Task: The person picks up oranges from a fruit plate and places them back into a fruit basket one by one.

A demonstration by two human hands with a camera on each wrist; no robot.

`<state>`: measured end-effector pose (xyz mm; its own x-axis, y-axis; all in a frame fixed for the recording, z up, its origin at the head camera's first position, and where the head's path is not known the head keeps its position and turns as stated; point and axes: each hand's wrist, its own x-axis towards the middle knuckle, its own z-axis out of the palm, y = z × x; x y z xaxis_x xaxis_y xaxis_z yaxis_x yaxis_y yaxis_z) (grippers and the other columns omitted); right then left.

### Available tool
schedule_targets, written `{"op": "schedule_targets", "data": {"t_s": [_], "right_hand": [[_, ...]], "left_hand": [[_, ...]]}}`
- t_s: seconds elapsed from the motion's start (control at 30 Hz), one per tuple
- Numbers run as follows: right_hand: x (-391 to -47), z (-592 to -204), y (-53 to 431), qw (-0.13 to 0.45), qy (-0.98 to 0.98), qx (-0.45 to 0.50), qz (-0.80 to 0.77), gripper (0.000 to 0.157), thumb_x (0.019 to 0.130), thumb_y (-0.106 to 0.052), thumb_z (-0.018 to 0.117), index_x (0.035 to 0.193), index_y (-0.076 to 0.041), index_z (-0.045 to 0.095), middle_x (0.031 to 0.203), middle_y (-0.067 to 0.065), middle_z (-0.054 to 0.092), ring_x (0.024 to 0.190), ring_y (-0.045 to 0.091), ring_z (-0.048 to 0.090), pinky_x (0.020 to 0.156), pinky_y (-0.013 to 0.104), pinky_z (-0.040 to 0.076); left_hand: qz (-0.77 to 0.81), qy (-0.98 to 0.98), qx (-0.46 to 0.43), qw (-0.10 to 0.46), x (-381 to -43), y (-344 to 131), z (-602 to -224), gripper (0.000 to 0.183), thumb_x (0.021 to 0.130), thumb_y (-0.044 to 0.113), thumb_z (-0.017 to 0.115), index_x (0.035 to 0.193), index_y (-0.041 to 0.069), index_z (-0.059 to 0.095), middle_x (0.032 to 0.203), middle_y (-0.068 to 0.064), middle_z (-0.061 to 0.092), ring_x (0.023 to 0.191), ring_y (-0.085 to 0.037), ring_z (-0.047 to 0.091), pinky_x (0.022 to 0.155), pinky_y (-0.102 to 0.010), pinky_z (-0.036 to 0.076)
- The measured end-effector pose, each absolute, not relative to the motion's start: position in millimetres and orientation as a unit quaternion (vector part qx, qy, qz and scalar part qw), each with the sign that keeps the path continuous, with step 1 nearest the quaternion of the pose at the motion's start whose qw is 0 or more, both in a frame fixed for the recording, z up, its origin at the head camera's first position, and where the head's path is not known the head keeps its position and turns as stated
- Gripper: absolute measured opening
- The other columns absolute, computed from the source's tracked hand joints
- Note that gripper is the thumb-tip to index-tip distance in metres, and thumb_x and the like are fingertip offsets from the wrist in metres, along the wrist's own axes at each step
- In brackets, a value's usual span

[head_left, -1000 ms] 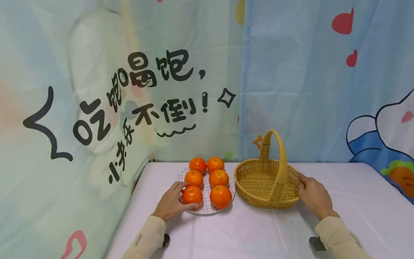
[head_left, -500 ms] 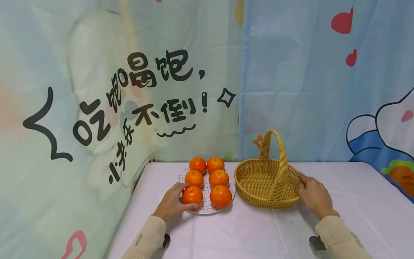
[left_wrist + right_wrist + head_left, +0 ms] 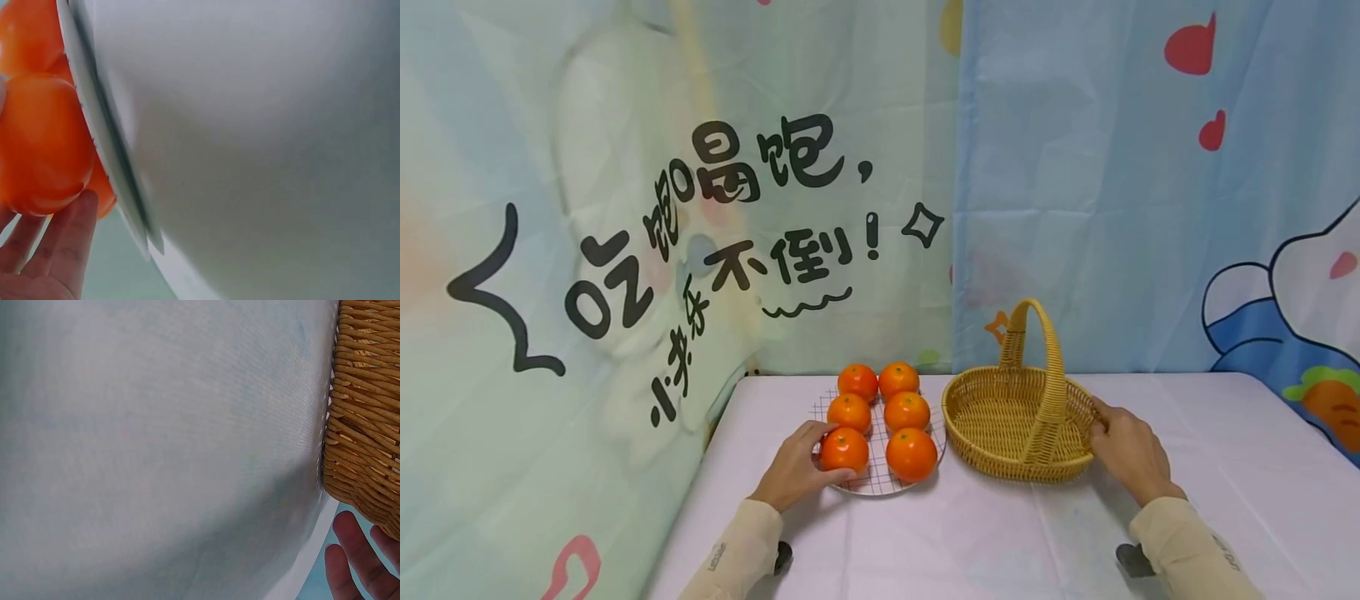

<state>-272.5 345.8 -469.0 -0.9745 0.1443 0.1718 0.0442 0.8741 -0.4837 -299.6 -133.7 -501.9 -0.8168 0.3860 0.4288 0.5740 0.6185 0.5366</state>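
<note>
Several orange tangerines sit in two columns on a round white plate with a grid pattern (image 3: pixel 880 485). My left hand (image 3: pixel 793 467) curls thumb and fingers round the front-left tangerine (image 3: pixel 844 451), which still rests on the plate. In the left wrist view, fingertips (image 3: pixel 78 219) touch that tangerine (image 3: pixel 44 144) on its far side. To the right of the plate stands a yellow woven basket (image 3: pixel 985 417) with a tall arched handle and nothing in it. My right hand (image 3: pixel 1129 450) pinches the basket's right rim, the thumb over it; the other fingers (image 3: pixel 353 544) lie outside the weave.
A pale cloth covers the table (image 3: pixel 955 542). Printed curtains (image 3: pixel 1075 192) hang behind and along the left side, close to the table's edges. Dark objects (image 3: pixel 1133 560) show beneath both wrists.
The head view has shifted very slightly. Both hands, the tangerines and the basket otherwise stay where they were.
</note>
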Motion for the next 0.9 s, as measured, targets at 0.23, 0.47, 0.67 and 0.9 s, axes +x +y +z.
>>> {"op": "schedule_targets", "data": {"t_s": [0.23,0.47,0.67,0.9], "right_hand": [[-271,-467,348,0.103,-0.960,-0.060,0.253,0.052,0.097,-0.012,0.041,0.143,0.010,0.036,0.101,0.024,0.055,0.064,0.023,0.047,0.048,0.031,0.037],[-270,-464,350,0.100,-0.960,-0.067,0.251,0.052,0.097,-0.012,0.040,0.144,0.010,0.035,0.100,0.024,0.055,0.065,0.023,0.048,0.048,0.031,0.038],[-268,-465,352,0.089,-0.960,-0.072,0.255,0.052,0.097,-0.011,0.040,0.144,0.010,0.034,0.113,0.031,0.054,0.068,0.024,0.049,0.050,0.031,0.038],[-270,-468,347,0.085,-0.959,-0.075,0.258,0.052,0.097,-0.011,0.040,0.145,0.009,0.034,0.116,0.031,0.054,0.071,0.025,0.050,0.052,0.031,0.040]], "left_hand": [[-0.366,-0.881,-0.270,0.135,-302,-131,-495,0.070,0.071,0.042,0.086,0.126,0.008,0.060,0.116,0.000,0.057,0.106,-0.016,0.058,0.087,-0.032,0.055],[-0.406,-0.862,-0.275,0.127,-300,-127,-477,0.066,0.073,0.034,0.087,0.127,0.007,0.059,0.121,-0.004,0.057,0.109,-0.023,0.059,0.085,-0.033,0.056],[-0.407,-0.858,-0.282,0.138,-304,-121,-464,0.066,0.074,0.035,0.086,0.128,0.007,0.060,0.122,-0.002,0.058,0.109,-0.021,0.059,0.085,-0.030,0.056],[-0.403,-0.859,-0.288,0.132,-311,-106,-451,0.068,0.074,0.037,0.086,0.129,0.010,0.060,0.121,0.002,0.057,0.107,-0.017,0.059,0.087,-0.032,0.055]]}}
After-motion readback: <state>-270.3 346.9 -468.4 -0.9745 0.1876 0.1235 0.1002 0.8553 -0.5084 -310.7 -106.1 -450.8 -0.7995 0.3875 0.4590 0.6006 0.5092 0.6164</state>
